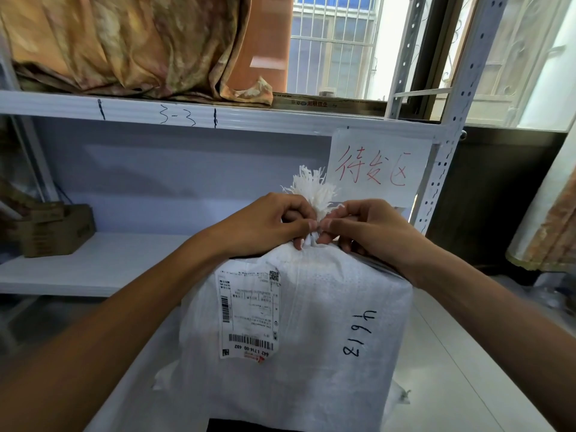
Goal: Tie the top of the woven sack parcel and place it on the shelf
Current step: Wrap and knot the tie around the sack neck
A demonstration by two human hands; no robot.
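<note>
White woven sack parcel (311, 322) stands upright before the shelf (93, 263), contents hidden, one shipping label (247, 310) on its face. Both hands pinch its gathered neck below the frayed tuft (313, 190): left hand (265, 227), right hand (371, 232). One cardboard box (53, 229) sits far left of the parcel.

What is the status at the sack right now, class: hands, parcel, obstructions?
Left hand and right hand both pinching gathered neck of woven sack. Frayed top upright, parcel not yet shelved. Cardboard box occupies shelf's left end.
</note>
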